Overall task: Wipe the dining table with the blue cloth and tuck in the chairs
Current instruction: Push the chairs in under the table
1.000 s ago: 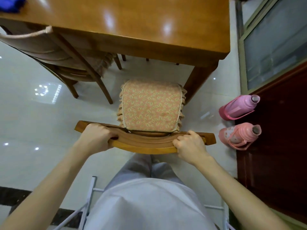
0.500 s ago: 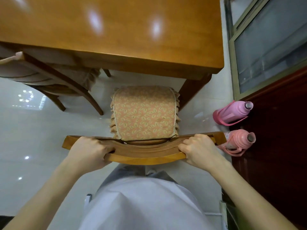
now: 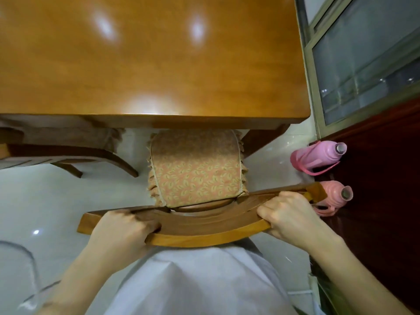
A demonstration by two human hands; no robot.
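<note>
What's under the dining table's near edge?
The front of the patterned seat cushion lies shaded under the dining table, a table leg to its right, a second chair on the left. The tabletop covers the chair's front legs and whatever lies deeper.

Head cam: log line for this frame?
left hand: grips chair backrest | right hand: grips chair backrest | seat cushion: front under dining table | blue cloth: not in view

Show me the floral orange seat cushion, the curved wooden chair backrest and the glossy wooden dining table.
floral orange seat cushion [image 3: 195, 178]: head view, middle of its top.
curved wooden chair backrest [image 3: 204, 223]: head view, centre of the top rail.
glossy wooden dining table [image 3: 159, 64]: head view, bare tabletop.
</note>
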